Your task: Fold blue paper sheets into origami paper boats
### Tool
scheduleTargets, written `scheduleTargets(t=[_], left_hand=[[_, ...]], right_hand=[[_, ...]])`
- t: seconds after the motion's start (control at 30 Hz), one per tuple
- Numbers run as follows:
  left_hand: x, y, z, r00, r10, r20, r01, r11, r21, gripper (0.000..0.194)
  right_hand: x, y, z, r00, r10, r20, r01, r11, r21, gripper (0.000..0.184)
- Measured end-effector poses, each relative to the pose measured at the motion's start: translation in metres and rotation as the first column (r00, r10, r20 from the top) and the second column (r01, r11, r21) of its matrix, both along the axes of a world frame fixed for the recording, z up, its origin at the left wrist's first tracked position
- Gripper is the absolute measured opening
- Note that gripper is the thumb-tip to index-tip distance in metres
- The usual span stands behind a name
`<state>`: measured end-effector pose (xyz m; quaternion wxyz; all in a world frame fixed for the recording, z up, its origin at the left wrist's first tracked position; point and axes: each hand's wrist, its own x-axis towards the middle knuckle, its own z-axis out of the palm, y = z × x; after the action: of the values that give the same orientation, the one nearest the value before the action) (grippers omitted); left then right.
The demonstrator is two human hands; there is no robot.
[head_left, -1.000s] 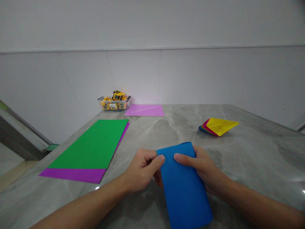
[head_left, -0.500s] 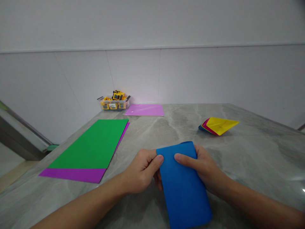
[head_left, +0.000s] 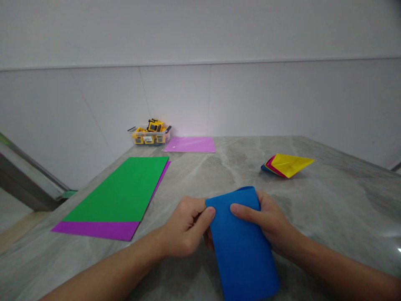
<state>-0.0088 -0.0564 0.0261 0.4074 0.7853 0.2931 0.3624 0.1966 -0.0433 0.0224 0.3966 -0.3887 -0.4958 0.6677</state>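
Note:
A blue sheet of paper point(head_left: 242, 255), bent over on itself, is held up in front of me above the table. Its right side curves round in a loose bend, and its lower end runs out of the picture. My left hand point(head_left: 188, 228) pinches the upper left corner, thumb on the front and fingers behind. On the right edge my right hand point(head_left: 266, 219) grips the paper, its thumb lying flat across the front face. The fingers behind the sheet are mostly hidden.
Green paper point(head_left: 119, 190) lies on purple paper point(head_left: 97, 230) at left. A folded yellow, pink and blue paper piece point(head_left: 291, 164) rests at right. Farther back are a pink sheet point(head_left: 191, 144) and a clear bin point(head_left: 150, 138) of yellow toy vehicles, near the wall.
Both hands and the blue paper have barely shifted, only slightly downward. Both keep their hold, and everything else lies as before.

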Motion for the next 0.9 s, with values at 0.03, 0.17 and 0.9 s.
scheduleTargets(t=[0.03,0.17,0.9], left_hand=[[-0.0004,-0.0006,0.0001,1.0,0.003,-0.003,-0.003,0.998,0.067,0.049],[-0.0016,-0.0029,0.0016,1.0,0.009,-0.022,-0.002,0.96,0.279,0.042],[0.0012,-0.0035,-0.003,0.998,0.068,-0.011,-0.055,0.888,0.457,0.031]], right_hand=[[0.0001,-0.0003,-0.0004,1.0,-0.005,-0.004,0.005,1.0,-0.004,0.04],[-0.0006,-0.0023,0.0005,0.999,-0.032,0.004,0.032,0.999,-0.014,0.041],[-0.0004,-0.0052,0.0034,0.996,-0.048,0.069,0.04,0.993,0.11,0.038]])
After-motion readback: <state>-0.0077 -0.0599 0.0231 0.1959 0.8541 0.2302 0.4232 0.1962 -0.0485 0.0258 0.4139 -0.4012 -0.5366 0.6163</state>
